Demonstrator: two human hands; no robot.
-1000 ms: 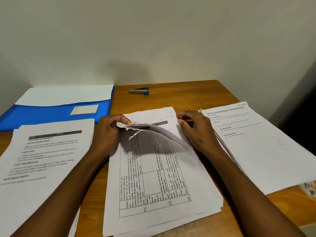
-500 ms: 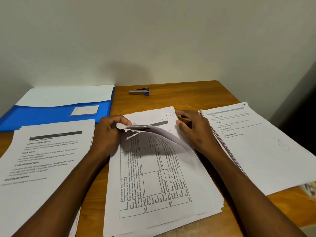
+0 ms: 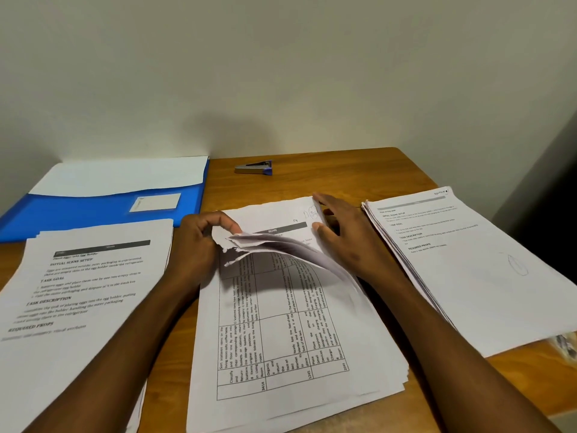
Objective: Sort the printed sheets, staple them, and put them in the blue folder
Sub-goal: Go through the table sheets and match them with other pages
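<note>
A middle stack of printed sheets [image 3: 281, 345] lies on the wooden table, its top pages printed with a table. My left hand [image 3: 199, 245] pinches the torn top-left corners of a few upper sheets and lifts them, so they arch. My right hand [image 3: 343, 242] lies flat with straight fingers on the stack's top-right corner, where a "HOME" page shows beneath. A second pile of sheets [image 3: 81, 295] sits at the left and a third pile [image 3: 462, 264] at the right. The blue folder [image 3: 93, 210] lies open at the back left. A small stapler [image 3: 254, 167] rests near the wall.
The wooden table [image 3: 343, 176] ends at a wall behind and drops off at the right edge, where the right pile overhangs. A white sheet [image 3: 125, 175] lies in the folder's pocket, and a small object [image 3: 566, 343] peeks out below the right pile.
My right hand's fingers have stretched out flatter over the stack's top-right corner. My left hand still holds the lifted corners, barely moved.
</note>
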